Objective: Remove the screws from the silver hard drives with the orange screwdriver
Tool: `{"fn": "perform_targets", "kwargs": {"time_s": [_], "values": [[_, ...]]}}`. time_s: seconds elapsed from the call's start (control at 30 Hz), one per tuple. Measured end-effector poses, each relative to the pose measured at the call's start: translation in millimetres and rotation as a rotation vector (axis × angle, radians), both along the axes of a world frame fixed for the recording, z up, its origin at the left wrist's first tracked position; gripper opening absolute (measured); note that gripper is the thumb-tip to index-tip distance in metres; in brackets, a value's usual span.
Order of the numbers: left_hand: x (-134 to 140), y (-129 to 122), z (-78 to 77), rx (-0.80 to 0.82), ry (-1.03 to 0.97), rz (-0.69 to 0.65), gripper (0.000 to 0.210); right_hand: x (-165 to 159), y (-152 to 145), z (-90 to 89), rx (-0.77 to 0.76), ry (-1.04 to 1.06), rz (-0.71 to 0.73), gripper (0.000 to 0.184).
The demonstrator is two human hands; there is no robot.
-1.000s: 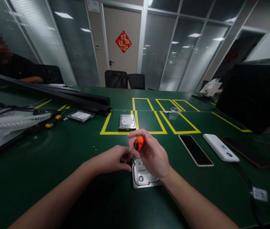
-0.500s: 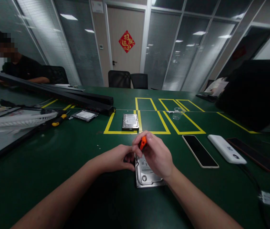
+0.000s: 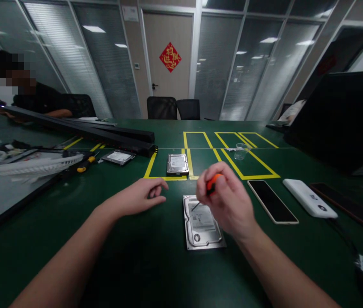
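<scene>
A silver hard drive point(image 3: 200, 226) lies label up on the green table in front of me. My right hand point(image 3: 229, 201) is closed around the orange and black handle of a screwdriver point(image 3: 214, 184), whose thin dark shaft slants down to the left over the drive's label. Whether the tip touches the drive I cannot tell. To the left of the drive, apart from it, my left hand point(image 3: 143, 194) hovers over the table with fingers loosely curled, thumb apart, holding nothing. A second hard drive point(image 3: 177, 164) sits farther back, inside a yellow-taped box.
A phone point(image 3: 272, 202), a white power bank point(image 3: 310, 198) with a cable and a dark flat slab lie at right. A clear plastic cup point(image 3: 240, 151) stands behind. On the left are another drive point(image 3: 118, 157), long black bars point(image 3: 104, 136), a yellow-handled tool point(image 3: 86, 164) and a seated person.
My left hand has let go of the near hard drive's edge and moved left. My right hand has shifted right with the screwdriver, uncovering more of the drive.
</scene>
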State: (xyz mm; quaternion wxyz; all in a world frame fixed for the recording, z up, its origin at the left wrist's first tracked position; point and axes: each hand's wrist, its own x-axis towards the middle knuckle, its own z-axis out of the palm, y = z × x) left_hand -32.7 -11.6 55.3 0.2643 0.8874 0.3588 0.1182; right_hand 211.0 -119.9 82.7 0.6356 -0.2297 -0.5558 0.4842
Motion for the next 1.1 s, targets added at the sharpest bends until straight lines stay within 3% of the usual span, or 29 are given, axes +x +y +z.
{"fn": "perform_targets", "kwargs": {"time_s": [0.07,0.17,0.27,0.37,0.47,0.57,0.97,1.1], "values": [[-22.2,13.5,-0.2,0.091,0.085,0.125,0.025,17.1,-14.9,14.6,0.087,-0.126,-0.163,0.027],[-51.5,29.7,-5.0,0.074,0.208,0.235,0.021,45.2,-40.5,20.1,0.179,-0.624,-0.419,0.01],[-67.0,36.3,-10.5,-0.016,0.266,0.268,0.019,67.5,-63.0,-3.0,0.169,-1.111,-0.449,0.015],[-69.7,37.4,-14.6,-0.082,0.298,0.278,0.02,80.1,-80.0,-44.0,0.089,-1.33,-0.467,0.026],[-68.0,38.3,-18.0,-0.1,0.31,0.278,0.021,83.3,-91.5,-78.7,0.074,-1.442,-0.523,0.038],[-66.7,40.2,-20.3,-0.097,0.306,0.28,0.019,78.8,-96.3,-92.6,0.068,-1.507,-0.534,0.044],[-72.9,50.7,-29.3,-0.098,0.285,0.29,0.014,70.8,-85.7,-91.3,0.103,-1.435,-0.508,0.048],[-67.5,43.6,-17.2,0.014,0.239,0.321,0.019,66.6,-78.7,-87.4,0.079,-1.423,-0.462,0.044]]}}
